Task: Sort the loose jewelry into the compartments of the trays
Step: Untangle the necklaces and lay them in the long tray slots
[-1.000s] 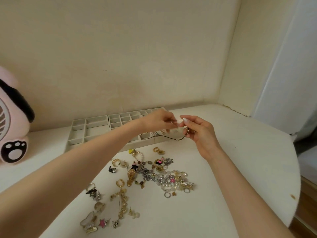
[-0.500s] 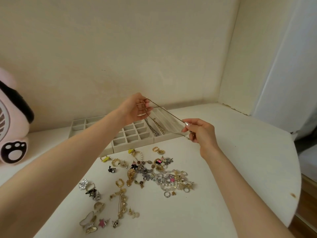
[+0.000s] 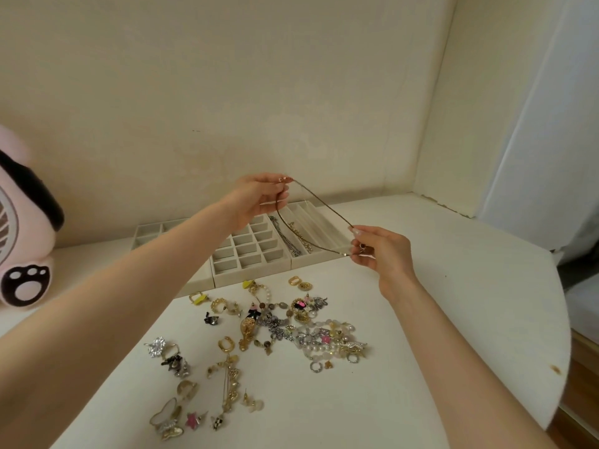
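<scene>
- Left hand [image 3: 259, 199]: raised above the trays, thumb and fingertips pinching one end of a thin dark-gold necklace [image 3: 324, 205].
- Right hand [image 3: 382, 251]: lower and to the right, fingertips pinching the necklace's other end, just above the front right corner of the right tray [image 3: 314, 259].
- Necklace: held in the air as a doubled loop between the two hands. One strand is taut, and the other sags over the right tray without clearly touching it.
- Right tray: long narrow slots. A silver chain [image 3: 288, 241] and a gold chain [image 3: 298, 231] lie lengthwise in the leftmost slots.
- Middle tray [image 3: 252, 280]: a grid of small square compartments, butted against the right tray.
- Left tray [image 3: 149, 230]: larger compartments, mostly hidden behind the left forearm.
- Loose jewelry [image 3: 291, 325]: spread on the white table [image 3: 437, 319] in front of the trays, with beads, pearls and charms tangled in the thickest cluster.
- Outlying pieces toward the near left: a crystal ring [image 3: 156, 346], a gold hoop [image 3: 226, 343], a pink star [image 3: 193, 420] and a butterfly piece [image 3: 165, 416].
- Pink plush toy [image 3: 22, 238]: at the far left edge, with a black paw print on its foot.
</scene>
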Motion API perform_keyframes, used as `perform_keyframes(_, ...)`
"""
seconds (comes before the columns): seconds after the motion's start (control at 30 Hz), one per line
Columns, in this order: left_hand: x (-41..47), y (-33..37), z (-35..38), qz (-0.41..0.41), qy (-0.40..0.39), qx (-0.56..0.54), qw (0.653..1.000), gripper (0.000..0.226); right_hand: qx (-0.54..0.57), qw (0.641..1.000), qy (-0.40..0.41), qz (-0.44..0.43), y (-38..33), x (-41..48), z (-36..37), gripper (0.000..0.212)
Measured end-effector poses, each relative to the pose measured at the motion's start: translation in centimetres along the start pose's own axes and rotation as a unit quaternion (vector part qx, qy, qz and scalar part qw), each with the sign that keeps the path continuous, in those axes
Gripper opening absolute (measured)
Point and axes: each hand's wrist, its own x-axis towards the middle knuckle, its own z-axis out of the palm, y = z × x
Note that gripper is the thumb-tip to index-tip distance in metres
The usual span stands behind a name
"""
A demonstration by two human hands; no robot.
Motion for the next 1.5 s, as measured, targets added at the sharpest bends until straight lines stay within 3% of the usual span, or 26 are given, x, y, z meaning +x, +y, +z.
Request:
perform_keyframes(0.13, -0.1, 0.3, -0.6, 0.045, 0.068, 0.081, 0.993, 0.015, -0.035, 0.999, 0.028, 0.005, 0.2, 0.2, 0.0, 0.011)
perform_keyframes(0.33, -0.1, 1.1, -0.4, 0.046, 0.088, 0.138, 0.985, 0.013, -0.146, 0.989, 0.030, -0.014, 1.0, 0.3, -0.1, 0.012)
perform_keyframes(0.47, -0.3, 2.0, 0.3, 0.009, 0.048, 0.172, 0.984, 0.009, -0.233, 0.972, 0.011, -0.030, 1.4, 0.5, 0.0, 0.020)
perform_keyframes(0.67, -1.2, 2.8, 2.2, 0.057, -0.051, 0.236, 0.969, 0.003, -0.348, 0.935, -0.025, -0.069, 1.6, 0.3, 0.1, 0.021)
perform_keyframes(0.77, -1.4, 2.9, 2.9, 0.049, -0.108, 0.273, 0.955, 0.011, -0.252, 0.959, -0.034, -0.126, 0.6, -0.3, 0.6, 0.020)
perform_keyframes(0.9, -1.9, 2.5, 3.8, 0.037, -0.169, 0.295, 0.940, 0.017, -0.074, 0.982, -0.140, -0.099, -0.6, -1.2, 1.2, 0.029)
perform_keyframes(1.03, -2.2, 2.3, 4.4, 0.038, -0.204, 0.297, 0.932, 0.020, -0.083, 0.976, -0.180, -0.091, -0.4, -1.4, 1.5, 0.032)
perform_keyframes(1.2, -2.5, 2.8, 4.9, 0.050, -0.217, 0.292, 0.930, 0.007, -0.119, 0.973, -0.152, -0.125, -0.3, -1.5, 1.7, 0.007)
perform_keyframes(1.27, -2.4, 2.9, 5.0, 0.060, -0.217, 0.286, 0.931, 0.006, -0.117, 0.974, -0.137, -0.137, -0.5, -1.5, 1.7, 0.006)
perform_keyframes(1.5, -1.4, 3.8, 5.2, 0.127, -0.099, 0.293, 0.942, 0.006, -0.111, 0.979, -0.120, -0.121, -0.5, -1.4, 1.3, 0.017)
